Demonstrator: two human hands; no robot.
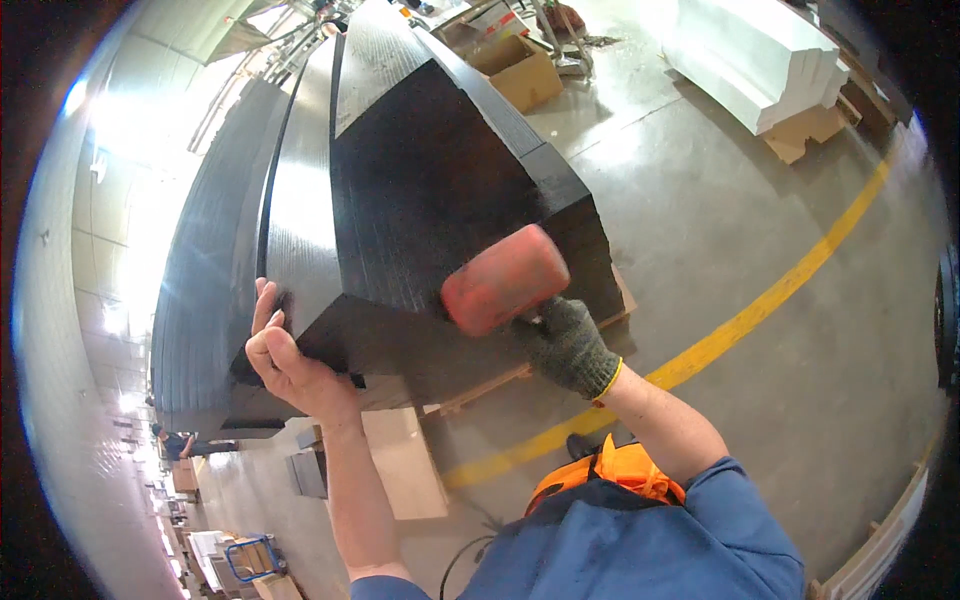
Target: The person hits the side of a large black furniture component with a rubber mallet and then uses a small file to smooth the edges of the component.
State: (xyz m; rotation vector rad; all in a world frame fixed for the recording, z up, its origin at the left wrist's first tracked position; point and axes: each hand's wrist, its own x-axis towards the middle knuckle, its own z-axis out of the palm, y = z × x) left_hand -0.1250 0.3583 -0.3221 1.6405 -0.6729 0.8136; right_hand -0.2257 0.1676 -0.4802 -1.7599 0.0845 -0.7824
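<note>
The right hand, in a grey knitted glove with a yellow-edged cuff, is closed round the handle of a red mallet; the smudged, blunt cylindrical head sits just beyond the knuckles, to their upper left, over the black boards. The bare left hand is half curled at their near end; whether it grips an edge I cannot tell. The boards are long, stacked and wood-grained, with a satin sheen. Farther out, a yellow line curves across smooth grey floor towards stacked white panels
</note>
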